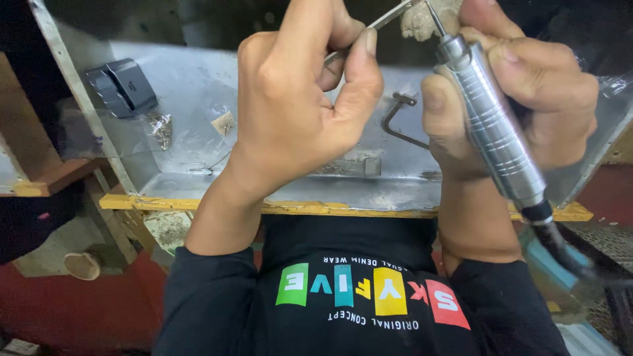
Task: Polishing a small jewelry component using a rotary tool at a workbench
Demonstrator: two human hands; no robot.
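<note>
My left hand (300, 99) pinches a thin metal tool, like tweezers or a pin (386, 20), between thumb and fingers; its tip reaches a small pale lump (417, 25) at the top edge. My right hand (521, 86) grips a silver ribbed rotary handpiece (491, 125) like a pen, its thin bit (434, 18) pointing up at the same lump. A dark cable runs from the handpiece's lower end toward the bottom right. Both hands hover over a shiny metal tray (198, 99).
In the tray lie a bent metal key (395, 122), a small metal block (371, 166), a dark folded case (122, 86) and bits of scrap. A yellow wooden edge (297, 207) fronts the tray. A wooden shelf (46, 178) sits at left.
</note>
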